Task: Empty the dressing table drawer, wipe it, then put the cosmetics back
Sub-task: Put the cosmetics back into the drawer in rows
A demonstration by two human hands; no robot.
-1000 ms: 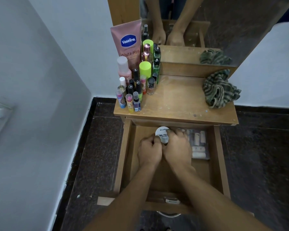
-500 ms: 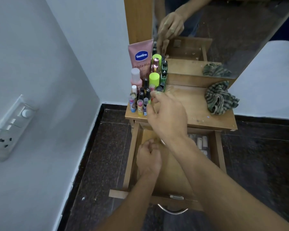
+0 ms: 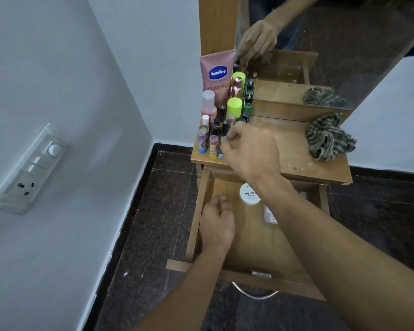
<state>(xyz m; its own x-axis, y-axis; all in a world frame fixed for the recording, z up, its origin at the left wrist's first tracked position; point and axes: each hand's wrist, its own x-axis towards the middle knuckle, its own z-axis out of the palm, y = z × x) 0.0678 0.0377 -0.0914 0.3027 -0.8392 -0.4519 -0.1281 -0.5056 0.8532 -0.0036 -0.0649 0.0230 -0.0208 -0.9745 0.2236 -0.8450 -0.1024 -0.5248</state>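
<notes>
"Two hands are showing, so where is each one sitting?"

"The left hand [image 3: 216,220] is resting down inside the open drawer [image 3: 253,242], near its left wall. Its fingers are curling loosely and nothing is showing in them."

"And the other?"

"The right hand [image 3: 249,151] is reaching over the tabletop [image 3: 285,144], with its fingertips curling in right against the front of the bottles [image 3: 215,132]. Whether it is pinching one of them or only touching, I cannot tell."

"Where are the cosmetics standing?"

"Most are crowding upright on the tabletop's left back corner: small capped bottles in front, a lime-capped one behind, and a pink tube [image 3: 216,75] leaning tallest at the back, against the mirror [image 3: 344,44] frame."

"Is anything lying in the drawer?"

"A white jar [image 3: 249,194] is sitting near the drawer's back, just beside the right forearm. A clear pouch [image 3: 269,215] is peeking out next to it, mostly hiding under that arm."

"And the wiping rag?"

"A striped green cloth [image 3: 328,137] is lying bunched on the tabletop's right side, well apart from both hands, and the mirror is doubling it."
</notes>
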